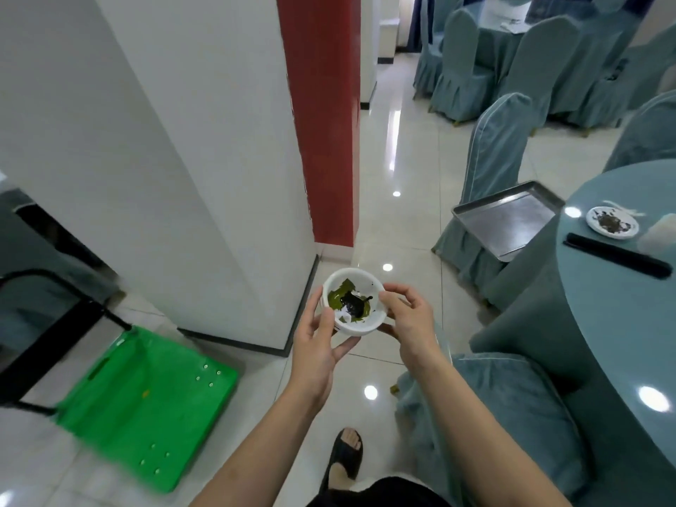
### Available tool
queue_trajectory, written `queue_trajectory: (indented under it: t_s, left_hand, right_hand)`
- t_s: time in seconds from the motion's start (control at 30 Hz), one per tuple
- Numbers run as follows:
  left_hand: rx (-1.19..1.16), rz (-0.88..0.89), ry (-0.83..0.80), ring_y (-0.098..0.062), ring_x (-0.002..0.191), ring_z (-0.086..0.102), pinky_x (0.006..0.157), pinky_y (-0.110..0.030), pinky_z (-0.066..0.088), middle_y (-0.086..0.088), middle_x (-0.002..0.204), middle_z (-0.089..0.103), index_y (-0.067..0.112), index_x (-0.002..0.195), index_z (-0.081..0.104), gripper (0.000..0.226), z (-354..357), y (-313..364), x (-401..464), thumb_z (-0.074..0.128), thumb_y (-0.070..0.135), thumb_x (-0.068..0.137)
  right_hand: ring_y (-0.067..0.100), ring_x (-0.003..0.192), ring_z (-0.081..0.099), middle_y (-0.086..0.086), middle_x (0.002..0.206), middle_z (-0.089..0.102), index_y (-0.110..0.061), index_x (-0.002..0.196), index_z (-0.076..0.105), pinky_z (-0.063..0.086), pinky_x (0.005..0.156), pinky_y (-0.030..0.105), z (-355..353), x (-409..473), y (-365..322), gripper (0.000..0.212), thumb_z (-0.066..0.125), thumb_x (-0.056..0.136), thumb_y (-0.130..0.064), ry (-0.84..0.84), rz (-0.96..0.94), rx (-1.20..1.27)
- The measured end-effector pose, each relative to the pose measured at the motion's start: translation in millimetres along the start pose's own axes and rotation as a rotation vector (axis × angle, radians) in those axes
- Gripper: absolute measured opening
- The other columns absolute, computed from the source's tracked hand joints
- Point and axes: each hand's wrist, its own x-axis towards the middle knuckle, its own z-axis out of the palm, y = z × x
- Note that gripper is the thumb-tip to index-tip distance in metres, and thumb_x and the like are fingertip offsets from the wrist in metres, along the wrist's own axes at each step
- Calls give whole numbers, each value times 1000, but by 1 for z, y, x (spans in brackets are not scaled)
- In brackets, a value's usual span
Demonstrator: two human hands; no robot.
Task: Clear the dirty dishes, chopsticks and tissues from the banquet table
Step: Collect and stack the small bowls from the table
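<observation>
We are holding a white bowl (353, 302) of green and black leftovers over the tiled floor (395, 221), our left hand (318, 345) cupping and gripping it from below and our right hand (406, 316) pinching its rim on the right side. To our right, a dirty plate (612, 221) and black chopsticks (618, 255) are lying on the round table (622, 323), a metal tray (508, 219) is resting on a chair (494, 148) beside it, and a green cart (146, 408) is standing at our lower left.

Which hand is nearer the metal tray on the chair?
Right. The right hand holds the bowl on the side toward the metal tray; the left hand is farther.
</observation>
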Motion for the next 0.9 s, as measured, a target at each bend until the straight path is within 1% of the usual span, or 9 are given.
queue_trajectory:
  t_s: [0.1, 0.2, 0.27, 0.4, 0.57, 0.73, 0.8, 0.9]
  left_hand:
    - [27, -17, -15, -20, 121, 66, 86, -48, 61, 1, 132, 66, 35, 142, 57, 37, -1, 19, 52, 54, 24, 106]
    - [21, -29, -41, -25, 122, 65, 85, -47, 61, -4, 135, 65, 32, 140, 58, 35, 5, 30, 98, 53, 23, 107]
    - [20, -44, -74, -28, 123, 65, 85, -46, 61, -5, 134, 66, 33, 138, 60, 34, 12, 34, 124, 52, 23, 107]
    - [20, -85, -129, -30, 123, 64, 84, -45, 61, -5, 135, 64, 34, 137, 61, 33, 30, 37, 166, 54, 24, 106]
    - [47, -150, -227, -32, 123, 64, 86, -49, 61, -8, 136, 62, 32, 138, 60, 34, 59, 39, 217, 53, 22, 107]
    - [84, -207, -347, -29, 122, 64, 88, -52, 61, -5, 135, 64, 33, 140, 59, 35, 100, 43, 280, 53, 24, 107]
    - [98, -224, -392, -28, 121, 65, 88, -51, 61, -4, 133, 65, 34, 139, 60, 34, 115, 47, 306, 51, 24, 107]
    - [124, -263, -482, -27, 120, 66, 88, -50, 61, -2, 131, 66, 37, 135, 62, 32, 144, 58, 352, 50, 24, 108]
  right_hand:
    - [26, 94, 75, 10, 102, 76, -13, 108, 70, 65, 75, 46, 24, 40, -9, 15, 68, 93, -11, 24, 15, 9]
    - [29, 93, 75, 14, 101, 76, -8, 106, 71, 64, 76, 49, 40, 79, -17, 14, 71, 92, -10, 50, 16, 27]
    - [31, 94, 75, 15, 100, 76, -7, 104, 72, 64, 78, 52, 45, 103, -22, 13, 72, 91, -11, 81, 14, 34]
    - [30, 94, 75, 12, 99, 77, -8, 102, 73, 63, 81, 53, 43, 137, -32, 12, 72, 93, -15, 147, 8, 41]
    - [30, 93, 75, 13, 98, 76, -7, 103, 72, 63, 81, 50, 33, 173, -45, 12, 70, 95, -17, 246, -17, 66]
    - [32, 93, 74, 15, 99, 76, -4, 104, 71, 64, 77, 44, 26, 223, -66, 14, 69, 95, -15, 378, -51, 111]
    - [31, 93, 74, 15, 100, 75, -2, 104, 71, 64, 74, 40, 27, 242, -77, 14, 68, 96, -13, 434, -69, 133]
    - [28, 93, 74, 12, 99, 76, -6, 104, 72, 63, 74, 38, 28, 274, -98, 11, 67, 97, -14, 518, -115, 155]
